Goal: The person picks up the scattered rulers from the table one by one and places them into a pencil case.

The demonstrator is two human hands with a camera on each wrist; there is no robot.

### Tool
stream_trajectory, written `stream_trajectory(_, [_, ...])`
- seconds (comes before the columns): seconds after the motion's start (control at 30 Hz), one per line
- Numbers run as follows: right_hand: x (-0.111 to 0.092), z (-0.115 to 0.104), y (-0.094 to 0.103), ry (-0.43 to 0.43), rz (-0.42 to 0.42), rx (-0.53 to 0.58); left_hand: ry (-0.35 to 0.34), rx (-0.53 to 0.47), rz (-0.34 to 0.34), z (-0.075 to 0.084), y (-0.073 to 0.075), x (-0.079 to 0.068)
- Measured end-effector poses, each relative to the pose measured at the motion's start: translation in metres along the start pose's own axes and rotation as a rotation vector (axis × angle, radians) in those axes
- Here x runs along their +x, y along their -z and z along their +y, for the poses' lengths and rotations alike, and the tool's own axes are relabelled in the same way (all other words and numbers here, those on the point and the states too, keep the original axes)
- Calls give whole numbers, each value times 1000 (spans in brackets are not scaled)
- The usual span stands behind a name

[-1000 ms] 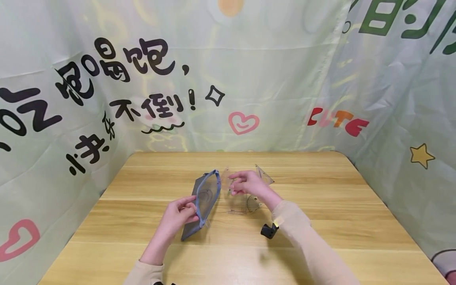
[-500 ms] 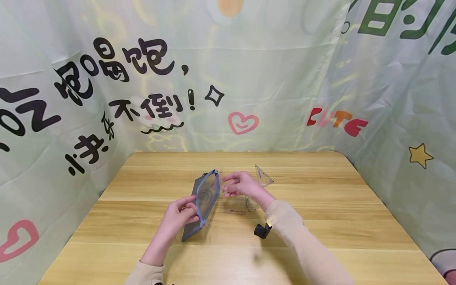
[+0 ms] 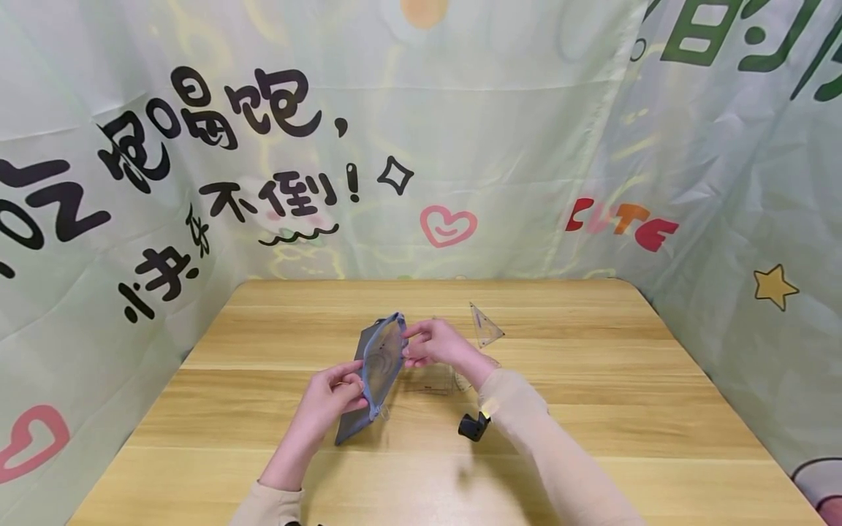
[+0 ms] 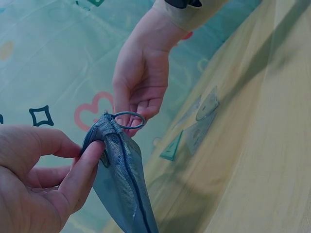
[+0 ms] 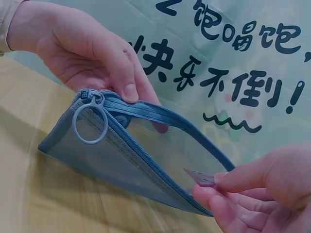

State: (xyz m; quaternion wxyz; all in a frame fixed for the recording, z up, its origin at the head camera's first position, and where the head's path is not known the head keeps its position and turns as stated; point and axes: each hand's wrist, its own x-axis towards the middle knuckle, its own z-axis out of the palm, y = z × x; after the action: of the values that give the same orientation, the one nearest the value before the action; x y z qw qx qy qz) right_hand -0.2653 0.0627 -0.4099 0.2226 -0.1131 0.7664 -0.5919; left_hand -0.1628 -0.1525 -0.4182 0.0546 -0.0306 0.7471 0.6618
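My left hand (image 3: 332, 398) grips the rim of a blue-grey mesh zip pouch (image 5: 112, 158), fingers and thumb on the zip edge. The pouch stands tilted on the table with its mouth open toward the right, and a ring pull hangs at the near end of the zip. At the mouth, my right hand (image 3: 437, 343) pinches a small clear set square (image 5: 206, 180) between thumb and forefinger. Its pointed corner pokes in over the opening, while my fingers hide the rest. Inside the pouch, a curved shape shows faintly through the mesh.
A clear triangular set square (image 3: 485, 329) lies on the wooden table (image 3: 592, 409) behind my right hand. Nearer, a protractor (image 3: 463, 382) lies beside a clear straight-edged piece (image 3: 427, 383), partly under my right forearm. Printed cloth (image 3: 513, 146) hangs around the table's back and sides.
My right hand has moved left, bringing the set square from above the table to the pouch's mouth. My left hand and the pouch stay where they were.
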Motion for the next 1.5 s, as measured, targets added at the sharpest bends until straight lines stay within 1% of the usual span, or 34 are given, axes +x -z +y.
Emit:
stream_trajectory(0.3, [-1,-2,-3,6,-21,20,-2,-2,-2,1,0,1])
stream_trajectory(0.7, [2,0,-8,-16,6,21,11,8,15,-1,-1,1])
stream_trajectory(1.07, [5,0,-9,-12,1,29,11,-9,4,2,-2,-2])
stream_trajectory(1.5, [4,-1,-10,-14,0,26,7,-7,-6,3,-2,-3])
